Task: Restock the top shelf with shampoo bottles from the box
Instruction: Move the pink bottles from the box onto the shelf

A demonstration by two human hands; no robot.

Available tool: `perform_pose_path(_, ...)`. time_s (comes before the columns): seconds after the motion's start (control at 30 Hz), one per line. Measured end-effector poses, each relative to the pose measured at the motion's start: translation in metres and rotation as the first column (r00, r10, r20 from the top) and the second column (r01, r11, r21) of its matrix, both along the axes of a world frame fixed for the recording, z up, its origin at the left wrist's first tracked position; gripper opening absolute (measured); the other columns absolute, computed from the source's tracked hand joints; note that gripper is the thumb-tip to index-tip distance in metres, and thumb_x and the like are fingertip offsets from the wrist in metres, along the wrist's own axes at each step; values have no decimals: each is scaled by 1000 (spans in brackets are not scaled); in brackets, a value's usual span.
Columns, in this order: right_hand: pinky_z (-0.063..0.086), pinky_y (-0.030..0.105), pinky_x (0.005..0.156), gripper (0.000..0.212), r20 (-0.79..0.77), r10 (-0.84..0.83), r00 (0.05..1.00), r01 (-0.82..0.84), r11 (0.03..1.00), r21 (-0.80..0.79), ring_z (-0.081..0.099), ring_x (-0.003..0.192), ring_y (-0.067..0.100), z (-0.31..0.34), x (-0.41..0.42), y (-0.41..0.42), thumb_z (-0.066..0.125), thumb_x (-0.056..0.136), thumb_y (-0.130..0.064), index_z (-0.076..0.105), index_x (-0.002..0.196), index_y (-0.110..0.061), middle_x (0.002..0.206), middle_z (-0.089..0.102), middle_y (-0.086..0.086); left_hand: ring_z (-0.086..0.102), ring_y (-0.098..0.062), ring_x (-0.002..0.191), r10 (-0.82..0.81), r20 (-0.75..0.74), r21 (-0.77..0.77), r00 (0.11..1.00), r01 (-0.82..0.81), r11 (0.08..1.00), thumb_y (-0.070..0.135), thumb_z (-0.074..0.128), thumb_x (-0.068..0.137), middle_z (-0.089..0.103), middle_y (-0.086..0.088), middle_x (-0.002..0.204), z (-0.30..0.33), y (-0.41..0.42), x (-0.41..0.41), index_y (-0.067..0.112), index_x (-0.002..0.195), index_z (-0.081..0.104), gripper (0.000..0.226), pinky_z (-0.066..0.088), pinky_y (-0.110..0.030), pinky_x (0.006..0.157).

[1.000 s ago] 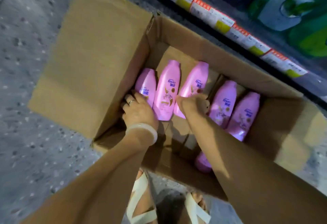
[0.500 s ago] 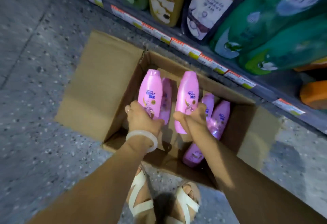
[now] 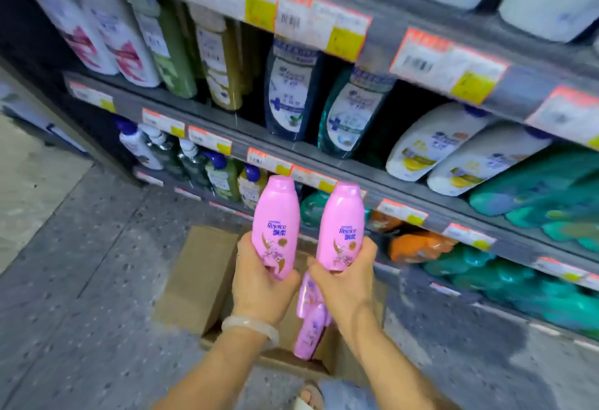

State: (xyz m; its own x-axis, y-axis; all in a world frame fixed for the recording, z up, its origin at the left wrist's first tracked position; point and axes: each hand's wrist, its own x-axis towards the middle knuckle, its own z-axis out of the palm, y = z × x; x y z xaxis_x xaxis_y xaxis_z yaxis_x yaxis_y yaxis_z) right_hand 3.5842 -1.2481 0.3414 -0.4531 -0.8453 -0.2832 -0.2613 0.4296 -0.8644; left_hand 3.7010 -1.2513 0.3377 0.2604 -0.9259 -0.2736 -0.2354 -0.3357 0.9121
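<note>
Two glossy pink plastic shampoo bottles are up out of the box, one in each hand. The left hand point(image 3: 262, 283), with a pale translucent bangle point(image 3: 251, 328) at its wrist, has its fingers clenched round the lower half of the left pink bottle point(image 3: 276, 225); the right hand point(image 3: 346, 283) grips the base of the right pink bottle point(image 3: 342, 231) the same way. Both bottles stand upright, caps at twelve o'clock, side by side and just apart.

Directly below the hands, at six o'clock, sits the open brown cardboard box point(image 3: 194, 280) on the floor, with more pink bottles point(image 3: 309, 322) lying inside, so the restocking looks far from finished. I would judge the step in hand to be the carry: the pair has been picked and is on its way up to the shelf.

The next move calls for a long lift toward twelve o'clock. The top shelf itself is not clearly in view; the grey metal shelving point(image 3: 382, 179) fills the frame from ten o'clock round to three, tier on tier, and the uppermost edge runs out of sight. A free slot will have to be found among the stock, and each bottle set down on its base without knocking its neighbours.

The tiers carry white, green, dark blue and teal bottles, packed close, with orange-and-yellow price tags point(image 3: 311, 21) along every rail. Underfoot is a speckled grey stone floor point(image 3: 81, 280), dim and bare from seven to nine o'clock.
</note>
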Motion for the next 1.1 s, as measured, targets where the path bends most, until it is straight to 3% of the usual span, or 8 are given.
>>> perform_pose_path(0.23,46,33,72,57,-66,-135,989,117,968,-223,57,82,22,154,-28,34,81,62,-14,37,98,-20,92,58,3,56,14,65,-161,-9,-287,987,152,946,-11,72,58,53,13,80,163,4,-34,32,83,38,61,36,3,53)
perform_pose_path(0.37,43,27,66,57,-73,-249,966,208,913,-352,57,80,23,238,-51,62,80,62,-14,35,97,-20,94,58,4,53,-6,69,-260,23,-392,965,248,886,-7,73,60,54,2,84,248,22,-52,24,93,38,57,36,1,53)
perform_pose_path(0.47,43,15,57,55,-33,-306,952,256,847,-466,57,74,12,294,-73,86,79,64,-11,34,89,-29,87,53,-4,50,6,72,-359,9,-483,933,319,816,-7,72,61,52,13,84,302,40,-74,24,99,36,61,38,1,53)
perform_pose_path(0.53,45,22,61,56,-42,-352,935,285,815,-505,56,76,14,327,-89,103,79,64,-12,32,91,-27,86,50,-8,51,5,73,-414,19,-529,910,360,768,-6,72,62,52,13,85,334,54,-93,27,98,36,61,39,-4,54)
perform_pose_path(0.67,54,38,66,59,-18,-439,898,353,744,-567,58,83,20,385,-130,143,78,64,-15,32,99,-25,94,53,-2,55,-9,73,-506,43,-591,862,430,682,-1,73,61,54,10,86,392,86,-143,32,96,35,61,36,-10,54)
perform_pose_path(0.8,41,5,53,63,-31,-531,847,393,663,-637,53,75,2,438,-186,191,78,65,-18,32,108,-25,93,53,-11,57,-24,85,-615,59,-663,786,492,565,-6,73,60,54,-6,97,443,122,-205,28,96,36,62,43,-24,63)
perform_pose_path(0.93,38,7,47,60,-14,-609,793,448,600,-663,50,76,-6,479,-253,244,77,68,-22,30,104,-27,98,51,-7,55,-23,89,-681,99,-708,726,532,464,-3,75,61,52,-10,101,481,166,-275,24,100,39,60,46,-31,71)
perform_pose_path(1.1,40,7,54,62,-20,-679,734,487,547,-681,55,84,10,501,-353,308,78,68,-21,30,107,-24,106,52,-1,56,-19,87,-760,79,-712,645,570,410,0,77,62,54,-4,96,497,222,-377,24,99,43,56,48,-25,69)
